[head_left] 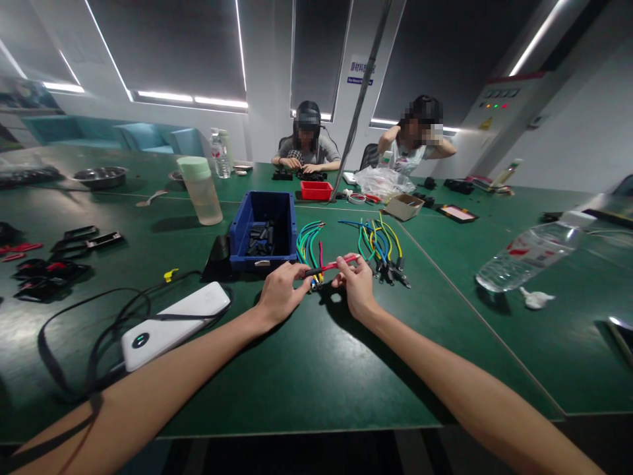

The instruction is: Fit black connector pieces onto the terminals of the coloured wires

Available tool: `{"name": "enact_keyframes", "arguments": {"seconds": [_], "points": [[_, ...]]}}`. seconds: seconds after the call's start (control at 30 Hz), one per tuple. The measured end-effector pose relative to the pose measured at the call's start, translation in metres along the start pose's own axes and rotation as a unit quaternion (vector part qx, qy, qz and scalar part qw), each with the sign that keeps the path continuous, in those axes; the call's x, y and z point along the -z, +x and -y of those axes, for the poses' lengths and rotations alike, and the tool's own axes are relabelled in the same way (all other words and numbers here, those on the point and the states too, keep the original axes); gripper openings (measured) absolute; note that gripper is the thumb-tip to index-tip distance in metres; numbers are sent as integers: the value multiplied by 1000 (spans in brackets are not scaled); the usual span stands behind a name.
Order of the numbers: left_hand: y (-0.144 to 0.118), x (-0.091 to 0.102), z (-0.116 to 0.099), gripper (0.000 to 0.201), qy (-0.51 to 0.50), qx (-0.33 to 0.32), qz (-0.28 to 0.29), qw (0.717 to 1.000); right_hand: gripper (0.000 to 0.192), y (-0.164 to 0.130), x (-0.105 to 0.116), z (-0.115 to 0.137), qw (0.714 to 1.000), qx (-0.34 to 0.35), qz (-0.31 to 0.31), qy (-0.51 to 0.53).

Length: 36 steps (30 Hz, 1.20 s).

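Dim room, ceiling light strips (192,99) glaring overhead, soft sheen on the green surface (306,356), edges bending wide, forearms blurring near the bottom corners.

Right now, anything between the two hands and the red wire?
Nothing visible. The left hand and right hand both already pinch the thin red wire between them, just above the green table. The bundles of green, blue and yellow wires lie behind it, apart from the grip.

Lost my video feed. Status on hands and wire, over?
Left hand and right hand both pinching the red wire. Wire held just above the table. Wire bundles and blue bin close behind.
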<state>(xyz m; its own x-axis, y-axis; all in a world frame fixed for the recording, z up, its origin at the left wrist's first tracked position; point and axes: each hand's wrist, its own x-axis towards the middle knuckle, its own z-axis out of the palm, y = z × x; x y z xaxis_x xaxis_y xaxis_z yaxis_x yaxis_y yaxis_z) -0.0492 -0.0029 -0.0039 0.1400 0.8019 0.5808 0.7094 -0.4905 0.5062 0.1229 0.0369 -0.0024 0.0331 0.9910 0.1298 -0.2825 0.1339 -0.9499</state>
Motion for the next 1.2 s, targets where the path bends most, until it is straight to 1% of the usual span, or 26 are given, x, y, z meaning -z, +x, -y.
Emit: {"name": "enact_keyframes", "arguments": {"seconds": [0.33, 0.57, 0.8, 1.2], "points": [[0, 1, 0, 14, -2, -16, -2, 1000, 39, 1, 0, 0, 1000, 1, -2, -15], [0, 1, -1, 15, -1, -8, 6, 1000, 38, 1, 1, 1, 1000, 1, 3, -12], [0, 2, -2, 15, 4, -16, 3, 1000, 36, 2, 1, 2, 1000, 0, 11, -7], [0, 2, -1, 15, -3, -11, 11, 1000, 37, 2, 0, 1, 1000, 9, 4, -23]]}}
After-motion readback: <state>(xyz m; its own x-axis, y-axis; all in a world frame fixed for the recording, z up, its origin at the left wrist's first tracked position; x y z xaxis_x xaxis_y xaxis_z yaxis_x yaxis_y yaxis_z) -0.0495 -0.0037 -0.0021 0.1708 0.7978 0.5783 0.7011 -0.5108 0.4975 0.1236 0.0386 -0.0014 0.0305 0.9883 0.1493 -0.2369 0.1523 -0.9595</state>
